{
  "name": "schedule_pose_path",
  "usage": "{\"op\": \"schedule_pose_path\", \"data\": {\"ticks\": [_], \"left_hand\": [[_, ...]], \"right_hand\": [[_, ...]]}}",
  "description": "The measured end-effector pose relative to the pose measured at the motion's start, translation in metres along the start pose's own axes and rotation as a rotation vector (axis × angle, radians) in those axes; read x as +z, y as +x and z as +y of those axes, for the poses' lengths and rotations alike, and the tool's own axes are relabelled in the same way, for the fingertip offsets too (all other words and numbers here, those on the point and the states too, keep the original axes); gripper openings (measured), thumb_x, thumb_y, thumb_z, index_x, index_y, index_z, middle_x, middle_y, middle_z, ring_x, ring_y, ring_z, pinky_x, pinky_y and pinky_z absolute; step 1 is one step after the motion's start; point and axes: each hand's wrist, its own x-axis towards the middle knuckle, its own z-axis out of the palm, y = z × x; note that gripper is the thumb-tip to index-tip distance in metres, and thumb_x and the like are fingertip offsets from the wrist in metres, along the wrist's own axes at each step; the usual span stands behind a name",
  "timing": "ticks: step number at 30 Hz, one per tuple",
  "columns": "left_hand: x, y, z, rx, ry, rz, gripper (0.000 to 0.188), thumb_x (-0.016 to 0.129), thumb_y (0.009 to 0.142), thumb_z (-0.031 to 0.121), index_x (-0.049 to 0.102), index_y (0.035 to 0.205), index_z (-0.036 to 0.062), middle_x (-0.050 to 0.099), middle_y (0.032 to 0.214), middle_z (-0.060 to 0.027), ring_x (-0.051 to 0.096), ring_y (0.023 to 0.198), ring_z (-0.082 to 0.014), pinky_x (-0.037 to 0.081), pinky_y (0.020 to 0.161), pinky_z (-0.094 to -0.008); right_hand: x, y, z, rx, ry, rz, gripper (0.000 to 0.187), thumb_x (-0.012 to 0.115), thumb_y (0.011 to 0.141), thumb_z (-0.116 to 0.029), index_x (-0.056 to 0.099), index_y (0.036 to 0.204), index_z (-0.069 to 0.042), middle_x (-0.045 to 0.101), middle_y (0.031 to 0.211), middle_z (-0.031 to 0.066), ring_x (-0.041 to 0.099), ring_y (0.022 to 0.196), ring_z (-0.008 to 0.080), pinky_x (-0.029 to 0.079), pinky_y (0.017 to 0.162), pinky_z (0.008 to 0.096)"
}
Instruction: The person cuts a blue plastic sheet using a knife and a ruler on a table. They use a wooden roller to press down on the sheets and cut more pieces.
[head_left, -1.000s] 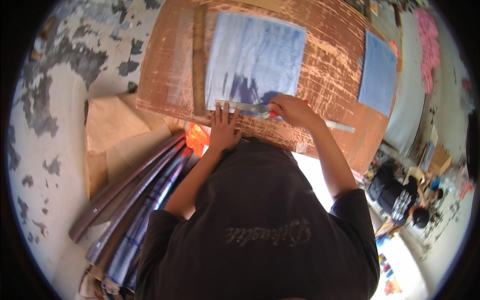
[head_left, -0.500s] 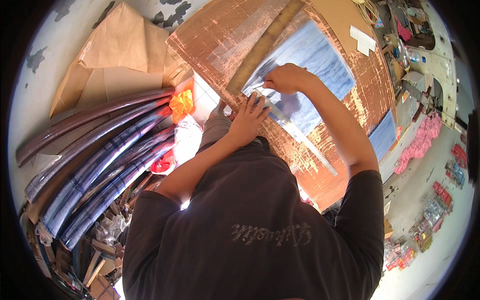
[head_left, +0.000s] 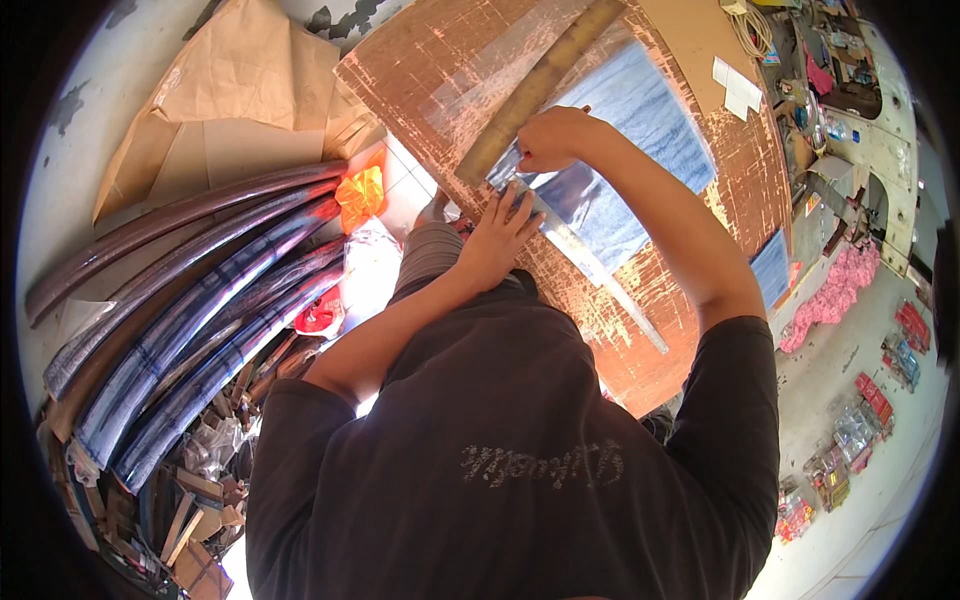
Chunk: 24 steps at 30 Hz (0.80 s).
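A blue-grey printed sheet point(head_left: 640, 130) lies on a worn brown board point(head_left: 640, 375) with many scratches. Along the sheet's near edge runs a long metal ruler point(head_left: 632, 315), slanting down to the right. My left hand point(head_left: 495, 240) rests near the ruler's upper left end, fingers spread and pressed flat on it. Just beyond, my right hand point(head_left: 557, 140) is closed in a fist over the sheet's left corner. A small dark end sticks out behind that fist; the rest of what it grips is hidden.
A brown bar point(head_left: 540, 90) lies across the board beside the sheet. Long wrapped rolls point(head_left: 200, 330) lean at left under brown paper point(head_left: 230, 80). Wood scraps point(head_left: 195, 520) pile up lower left. At right are a pink cloth point(head_left: 835, 295) and several small packets point(head_left: 855, 425) on the floor.
My right hand has moved a little left and away from me, toward the ruler's upper left end. My left hand stays spread on the ruler. The view has shifted slightly.
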Motion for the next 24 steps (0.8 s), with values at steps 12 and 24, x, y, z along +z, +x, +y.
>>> {"op": "schedule_pose_path", "data": {"ticks": [12, 24], "left_hand": [[-0.001, 0.000, 0.002, -0.014, 0.002, 0.004, 0.066, 0.059, 0.096, 0.022, 0.048, 0.159, 0.0119, 0.033, 0.167, -0.0207, 0.023, 0.158, -0.0471, 0.025, 0.128, -0.0574], [0.000, 0.002, 0.001, -0.034, -0.067, -0.025, 0.090, 0.080, 0.080, 0.031, 0.044, 0.162, 0.0158, 0.029, 0.171, -0.0196, 0.021, 0.159, -0.0462, 0.023, 0.130, -0.0591]], "right_hand": [[0.007, 0.006, 0.007, -0.027, -0.017, 0.031, 0.042, 0.067, 0.091, -0.043, 0.078, 0.083, -0.002, 0.075, 0.083, 0.0196, 0.073, 0.083, 0.0418, 0.057, 0.073, 0.0522], [-0.007, 0.001, -0.011, 0.056, -0.061, -0.091, 0.044, 0.070, 0.098, -0.046, 0.081, 0.101, -0.003, 0.078, 0.107, 0.0169, 0.076, 0.100, 0.0399, 0.061, 0.082, 0.0510]]}}
